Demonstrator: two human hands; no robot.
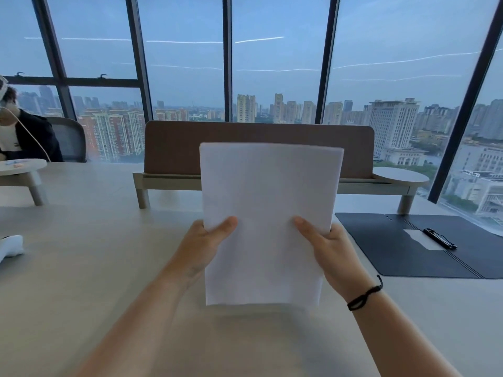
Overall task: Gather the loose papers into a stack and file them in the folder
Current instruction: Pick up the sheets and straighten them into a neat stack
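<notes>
A stack of white papers [268, 202] stands upright above the table, its lower edge raised off the surface. My left hand [205, 240] grips the stack's left side, thumb on the front. My right hand [332, 248] grips the right side the same way; a black cord sits on that wrist. A dark folder [394, 248] lies open and flat on the table to the right, with a black clip [439, 238] near its spine over a pale label.
A brown divider panel on a low wooden shelf [258, 148] crosses the table behind the papers. A person in dark clothes [24, 137] sits at the far left. A white object [11, 246] lies at the left edge. Tall windows stand behind.
</notes>
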